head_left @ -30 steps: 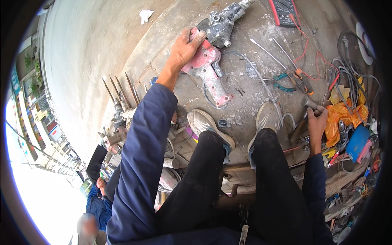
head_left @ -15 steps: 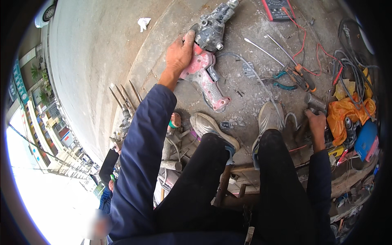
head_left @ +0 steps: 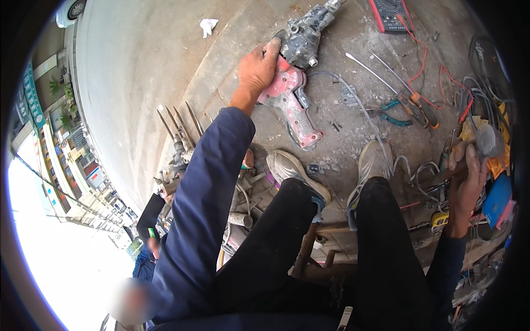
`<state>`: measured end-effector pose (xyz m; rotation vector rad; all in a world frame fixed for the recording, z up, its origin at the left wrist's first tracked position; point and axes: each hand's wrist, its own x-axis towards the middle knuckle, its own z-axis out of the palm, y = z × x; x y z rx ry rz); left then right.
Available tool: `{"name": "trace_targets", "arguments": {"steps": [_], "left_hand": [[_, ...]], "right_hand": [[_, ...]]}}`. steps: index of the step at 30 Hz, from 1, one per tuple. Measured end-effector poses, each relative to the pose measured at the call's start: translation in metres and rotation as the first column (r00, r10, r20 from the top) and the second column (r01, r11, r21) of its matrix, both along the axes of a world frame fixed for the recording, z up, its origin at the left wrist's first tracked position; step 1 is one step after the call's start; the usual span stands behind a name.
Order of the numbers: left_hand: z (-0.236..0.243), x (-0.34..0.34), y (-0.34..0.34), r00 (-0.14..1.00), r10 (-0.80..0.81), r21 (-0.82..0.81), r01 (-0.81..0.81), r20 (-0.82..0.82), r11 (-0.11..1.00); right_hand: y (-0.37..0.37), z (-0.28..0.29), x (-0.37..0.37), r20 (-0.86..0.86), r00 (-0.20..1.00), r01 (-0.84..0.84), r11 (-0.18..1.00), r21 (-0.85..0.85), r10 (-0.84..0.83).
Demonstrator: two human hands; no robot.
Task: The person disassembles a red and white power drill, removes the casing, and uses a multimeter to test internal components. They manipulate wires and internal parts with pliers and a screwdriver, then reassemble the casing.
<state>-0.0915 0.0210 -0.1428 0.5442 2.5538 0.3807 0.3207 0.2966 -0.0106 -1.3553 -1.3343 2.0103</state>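
Note:
My left hand grips the upper housing of a dusty power tool with a pink body and a blackened metal gear head, lying on the ground. At the right, my right hand is wrapped around a hammer with a short handle and a cylindrical grey head, held above tangled cables and an orange bag. Between my hands lie two long screwdrivers, teal-handled pliers, small grey debris and a grey cord.
A red-rimmed multimeter with leads lies at top right. Several pointed chisels and tools are beside my left forearm. My shoes stand below the power tool. A blue flat object is at right. A co-worker sits at lower left beside the road.
My right hand has raised the hammer and moved it to the right. My left hand stays on the power tool, which appears slightly shifted in the view.

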Motion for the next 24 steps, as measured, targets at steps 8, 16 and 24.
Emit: {"name": "trace_targets", "arguments": {"steps": [8, 16, 24], "left_hand": [[-0.006, 0.001, 0.002, 1.0, 0.005, 0.08, -0.006, 0.008, 0.997], [-0.004, 0.0, 0.002, 0.998, 0.013, 0.051, -0.016, 0.056, 0.999], [-0.002, 0.001, 0.003, 0.998, 0.037, 0.026, -0.039, 0.053, 0.999]], "right_hand": [[-0.102, -0.068, -0.149, 0.02, 0.897, -0.328, 0.693, -0.642, 0.442], [-0.124, -0.105, -0.184, 0.127, 0.82, -0.438, 0.756, -0.487, 0.557], [-0.138, -0.097, -0.186, 0.372, 0.819, -0.307, 0.881, -0.359, 0.437]]}}
